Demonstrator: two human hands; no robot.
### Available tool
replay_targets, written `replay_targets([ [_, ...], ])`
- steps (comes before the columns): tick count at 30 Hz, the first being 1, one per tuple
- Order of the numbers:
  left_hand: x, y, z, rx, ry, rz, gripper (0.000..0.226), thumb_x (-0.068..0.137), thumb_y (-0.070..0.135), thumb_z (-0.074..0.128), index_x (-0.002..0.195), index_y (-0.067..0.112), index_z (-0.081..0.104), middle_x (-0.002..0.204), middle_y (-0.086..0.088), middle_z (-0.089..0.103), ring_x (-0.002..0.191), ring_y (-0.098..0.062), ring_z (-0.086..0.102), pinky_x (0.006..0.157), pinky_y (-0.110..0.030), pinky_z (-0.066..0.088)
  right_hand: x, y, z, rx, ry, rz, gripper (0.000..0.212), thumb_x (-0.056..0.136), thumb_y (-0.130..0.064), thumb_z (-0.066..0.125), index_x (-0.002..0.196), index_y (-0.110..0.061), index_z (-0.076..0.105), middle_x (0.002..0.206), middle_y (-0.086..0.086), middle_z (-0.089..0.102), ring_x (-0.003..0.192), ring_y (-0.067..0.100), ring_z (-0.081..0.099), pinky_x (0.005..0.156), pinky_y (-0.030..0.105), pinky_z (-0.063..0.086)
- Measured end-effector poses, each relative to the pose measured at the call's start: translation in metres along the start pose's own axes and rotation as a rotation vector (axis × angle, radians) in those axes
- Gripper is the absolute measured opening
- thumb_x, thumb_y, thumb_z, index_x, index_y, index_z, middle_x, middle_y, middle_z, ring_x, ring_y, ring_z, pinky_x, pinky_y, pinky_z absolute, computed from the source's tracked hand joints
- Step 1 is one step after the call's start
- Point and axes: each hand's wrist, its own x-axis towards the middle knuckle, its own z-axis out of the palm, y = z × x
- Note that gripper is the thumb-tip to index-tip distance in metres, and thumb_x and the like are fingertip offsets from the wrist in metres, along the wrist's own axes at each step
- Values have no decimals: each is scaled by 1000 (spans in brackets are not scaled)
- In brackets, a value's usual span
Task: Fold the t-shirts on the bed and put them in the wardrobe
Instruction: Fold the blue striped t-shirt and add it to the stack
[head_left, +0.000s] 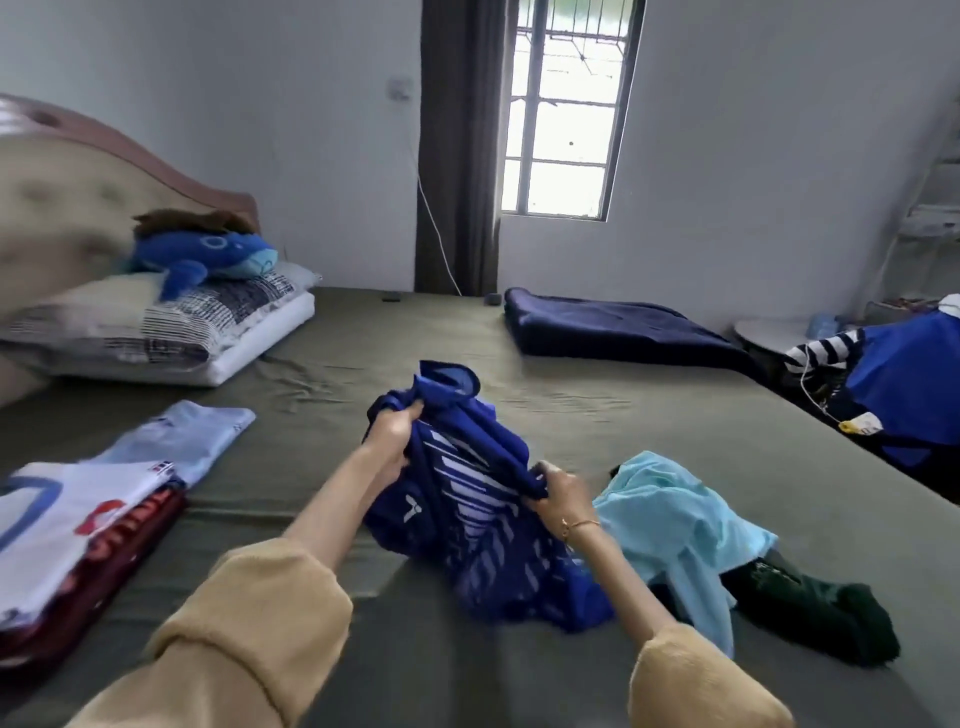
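We see both hands gripping the blue shirt (467, 499) at mid-frame on the bed (597, 415): left hand (392, 441) clutches its collar end, right hand (556, 491) a bunched edge. Its long axis runs from upper left, collar farthest, toward lower right. A folded stack (78, 530) lies at left.

Bed (597, 415): shirt stack (78, 540), pillows (171, 332), navy blanket (613, 327).

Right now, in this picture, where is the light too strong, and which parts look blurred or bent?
Head view: the window is overexposed, almost pure white; the headboard and pillow at the left edge are smeared by blur; the wide lens tilts the window frame and the walls; the blue t-shirt in both hands is fairly sharp.
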Motion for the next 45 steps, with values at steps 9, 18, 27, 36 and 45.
replay_targets([
  [9,17,-90,-111,831,373,-408,36,85,19,54,115,-1,60,117,-19,62,106,-31,61,92,-38,50,-23,17,56,-103,-445,0,40,90,-24,60,125,-5,53,124,12,57,117,25,52,87,25,38],
  [18,-17,-97,-26,1548,463,-263,84,92,27,46,143,-12,-8,153,-32,-5,142,-43,-1,111,-61,2,-29,15,53,-64,-493,23,53,95,-35,52,139,-9,41,140,9,48,127,23,46,99,23,34],
  [27,-27,-145,-21,1709,-456,-91,60,100,15,31,153,21,4,157,-13,-17,144,-31,-17,112,-60,-6,-33,36,58,58,-560,16,47,93,-39,53,137,-21,47,136,0,52,116,7,49,92,16,36],
  [36,-10,-161,70,1188,-392,211,39,94,10,38,132,8,49,133,-12,51,124,-26,46,103,-36,37,-27,111,-5,-304,160,153,42,85,-21,57,127,-22,51,134,0,46,126,19,41,103,38,32],
  [45,24,-197,181,532,-267,-339,87,90,53,50,151,26,-6,158,-10,13,142,-34,19,113,-47,27,-17,193,-53,529,193,784,126,45,-78,58,149,-38,0,155,21,-4,142,42,1,113,57,15],
])
